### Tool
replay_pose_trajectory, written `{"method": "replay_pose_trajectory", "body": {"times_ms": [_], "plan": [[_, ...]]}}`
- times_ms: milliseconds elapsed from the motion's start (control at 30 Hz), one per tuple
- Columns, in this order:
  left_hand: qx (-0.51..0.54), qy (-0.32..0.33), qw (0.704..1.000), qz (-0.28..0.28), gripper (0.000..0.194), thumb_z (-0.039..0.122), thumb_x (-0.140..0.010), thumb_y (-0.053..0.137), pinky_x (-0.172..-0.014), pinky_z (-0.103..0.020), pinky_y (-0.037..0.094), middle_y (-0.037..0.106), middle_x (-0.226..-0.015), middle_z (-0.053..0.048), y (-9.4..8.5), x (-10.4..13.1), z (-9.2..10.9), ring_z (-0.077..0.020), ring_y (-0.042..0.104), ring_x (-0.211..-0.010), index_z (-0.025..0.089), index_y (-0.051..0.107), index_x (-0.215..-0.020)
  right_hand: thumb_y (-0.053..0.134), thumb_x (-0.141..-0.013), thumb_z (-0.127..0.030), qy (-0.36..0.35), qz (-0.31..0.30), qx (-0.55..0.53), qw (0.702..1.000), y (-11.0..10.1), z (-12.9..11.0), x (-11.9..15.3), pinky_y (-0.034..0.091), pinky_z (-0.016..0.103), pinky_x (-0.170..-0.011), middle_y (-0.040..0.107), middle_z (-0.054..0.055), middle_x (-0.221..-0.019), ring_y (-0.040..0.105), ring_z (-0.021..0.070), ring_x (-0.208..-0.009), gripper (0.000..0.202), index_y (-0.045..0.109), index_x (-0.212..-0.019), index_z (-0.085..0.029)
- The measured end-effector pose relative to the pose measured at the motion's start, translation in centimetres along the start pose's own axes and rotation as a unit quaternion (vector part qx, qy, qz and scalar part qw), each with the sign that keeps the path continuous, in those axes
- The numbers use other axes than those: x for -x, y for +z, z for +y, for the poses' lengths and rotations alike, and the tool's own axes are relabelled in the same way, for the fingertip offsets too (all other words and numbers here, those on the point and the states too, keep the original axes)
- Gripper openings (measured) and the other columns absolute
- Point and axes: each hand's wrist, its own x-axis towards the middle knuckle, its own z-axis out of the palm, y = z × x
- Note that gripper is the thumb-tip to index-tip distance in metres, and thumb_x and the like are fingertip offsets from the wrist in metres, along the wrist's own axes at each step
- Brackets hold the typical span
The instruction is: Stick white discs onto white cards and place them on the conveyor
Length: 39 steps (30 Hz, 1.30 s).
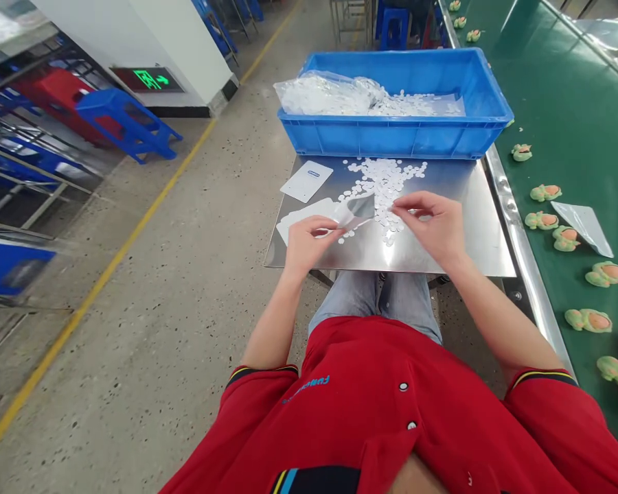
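My left hand is closed on the edge of a small white pouch, whose silvery inside shows at its gaping right end. To the right, my right hand pinches a small white disc at its fingertips, apart from the pouch; the disc is partly hidden. Between and behind the hands, many loose white discs are heaped on the metal tabletop. More flat white pouches lie partly under my left hand. Behind them rests a white pouch with a dark blue label.
A blue crate at the table's back holds a clear bag and loose discs. Along the right runs a green conveyor belt carrying several small green figures and a white pouch. A blue stool stands left.
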Motion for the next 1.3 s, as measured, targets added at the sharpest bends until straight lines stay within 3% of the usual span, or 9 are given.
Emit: {"method": "replay_pose_trajectory", "body": {"times_ms": [167,433,633,733,833,933,1033,1167,1300], "plan": [[0.021,0.03,0.997,-0.065,0.023,0.044,-0.078,0.082,-0.075,-0.032,0.059,0.077,-0.086,-0.007,1.4,0.4,1.2,-0.0206,0.072,-0.084,0.021,0.081,-0.079,0.061,-0.096,-0.026,-0.061,-0.069,0.099,0.991,0.9,0.2,0.1,0.053,0.032,-0.077,0.08,0.0,-0.098,0.072,0.0192,-0.084,0.02,0.08,-0.1,-0.029],[0.011,0.049,0.995,-0.081,0.033,0.053,-0.083,0.076,-0.086,-0.035,0.059,0.076,-0.104,-0.008,2.4,-0.6,1.6,-0.0227,0.07,-0.099,0.022,0.079,-0.094,0.066,-0.095,-0.034,-0.148,-0.077,0.182,0.969,-2.4,1.7,0.0,0.052,0.032,-0.073,0.079,0.001,-0.098,0.067,0.0181,-0.08,0.015,0.079,-0.099,-0.028],[-0.245,-0.024,0.963,-0.112,0.048,0.049,-0.079,0.078,-0.101,-0.045,0.051,0.063,-0.128,-0.012,-1.8,-1.8,-3.0,-0.0311,0.061,-0.116,0.021,0.068,-0.118,0.062,-0.095,-0.029,-0.087,0.253,0.308,0.913,-17.9,7.6,-2.8,0.048,0.041,-0.074,0.075,0.009,-0.097,0.065,0.0261,-0.091,0.014,0.076,-0.093,-0.026],[-0.329,-0.081,0.933,-0.125,0.039,0.047,-0.08,0.076,-0.1,-0.047,0.048,0.06,-0.122,-0.012,-3.6,-1.4,-5.3,-0.0332,0.059,-0.115,0.022,0.067,-0.107,0.062,-0.096,-0.039,-0.041,0.295,0.355,0.886,-25.3,12.2,-1.8,0.048,0.048,-0.084,0.07,0.008,-0.093,0.064,0.0319,-0.099,0.017,0.075,-0.089,-0.03],[-0.339,-0.073,0.928,-0.134,0.033,0.049,-0.084,0.071,-0.098,-0.045,0.049,0.06,-0.118,-0.011,-4.1,-1.1,-6.1,-0.032,0.06,-0.11,0.022,0.067,-0.103,0.073,-0.086,-0.044,0.048,0.289,0.388,0.874,-27.5,15.3,-0.2,0.049,0.052,-0.084,0.056,0.007,-0.071,0.064,0.0349,-0.096,0.028,0.063,-0.066,-0.028],[-0.326,-0.042,0.935,-0.131,0.03,0.045,-0.089,0.061,-0.097,-0.043,0.05,0.065,-0.116,-0.012,-3.9,-1.0,-6.2,-0.0315,0.062,-0.11,0.021,0.072,-0.103,0.076,-0.082,-0.043,0.135,0.222,0.415,0.872,-24.1,15.2,0.2,0.05,0.049,-0.08,0.05,0.006,-0.064,0.065,0.0349,-0.095,0.033,0.057,-0.06,-0.026],[-0.305,-0.024,0.946,-0.103,0.031,0.037,-0.093,0.049,-0.095,-0.041,0.05,0.072,-0.115,-0.012,-3.4,-0.9,-6.3,-0.0296,0.066,-0.108,0.021,0.075,-0.097,0.066,-0.087,-0.035,0.172,0.113,0.432,0.878,-16.8,13.2,-1.1,0.051,0.047,-0.08,0.065,0.009,-0.072,0.067,0.0328,-0.09,0.017,0.072,-0.077,-0.023],[-0.229,-0.058,0.971,-0.05,0.026,0.039,-0.085,0.059,-0.086,-0.037,0.051,0.078,-0.099,-0.008,-2.8,-0.4,-6.5,-0.0265,0.07,-0.092,0.021,0.074,-0.076,0.061,-0.089,-0.03,0.133,-0.04,0.379,0.915,-6.3,11.0,-4.0,0.052,0.039,-0.082,0.077,0.006,-0.094,0.069,0.0274,-0.092,0.022,0.08,-0.099,-0.025],[-0.122,-0.129,0.984,0.001,0.02,0.04,-0.073,0.074,-0.08,-0.032,0.051,0.078,-0.085,-0.004,-2.7,0.0,-6.2,-0.0235,0.068,-0.082,0.02,0.076,-0.072,0.054,-0.093,-0.027,0.129,-0.116,0.358,0.918,0.0,10.4,-6.5,0.053,0.038,-0.085,0.075,0.008,-0.119,0.066,0.0283,-0.109,0.03,0.078,-0.11,-0.024]]}}
